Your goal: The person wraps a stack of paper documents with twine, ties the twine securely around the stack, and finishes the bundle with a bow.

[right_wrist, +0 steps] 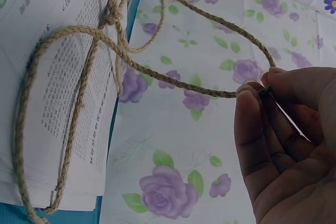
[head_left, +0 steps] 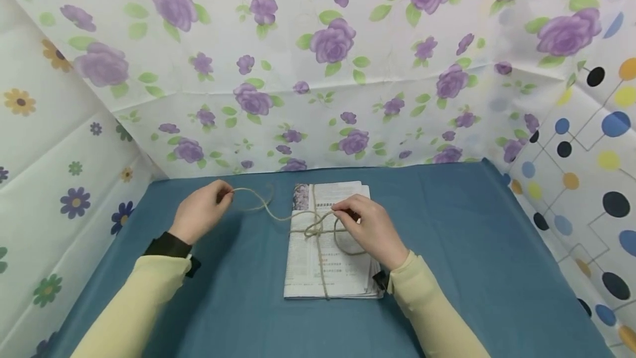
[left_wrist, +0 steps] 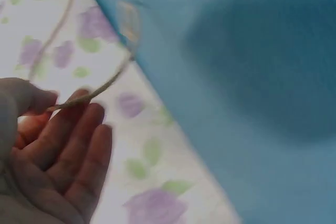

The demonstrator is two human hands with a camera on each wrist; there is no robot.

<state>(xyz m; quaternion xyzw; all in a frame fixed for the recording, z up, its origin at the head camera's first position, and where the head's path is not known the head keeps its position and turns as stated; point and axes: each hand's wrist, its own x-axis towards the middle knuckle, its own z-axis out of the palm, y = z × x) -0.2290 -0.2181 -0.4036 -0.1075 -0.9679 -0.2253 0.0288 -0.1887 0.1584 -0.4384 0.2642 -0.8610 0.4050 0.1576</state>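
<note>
A folded stack of newspapers point(head_left: 343, 272) lies on the table, with twine point(head_left: 321, 264) crossing over it both ways. A knot with a loop sits near the middle of the stack. To the left of the papers, my left hand point(head_left: 199, 211) pinches one length of the twine between thumb and forefinger; the left wrist view shows this twine point(left_wrist: 111, 80) curving away. Over the right side of the stack, my right hand point(head_left: 370, 228) pinches a bight of twine point(right_wrist: 176, 83) in its fingertips. A slack curve of twine hangs below that hand.
A blue cloth point(head_left: 248, 303) covers the table. Behind it hangs a white sheet with purple flowers point(head_left: 333, 43). Patterned sheets also stand at the left point(head_left: 44, 181) and the right point(head_left: 591, 181), close to the table's sides.
</note>
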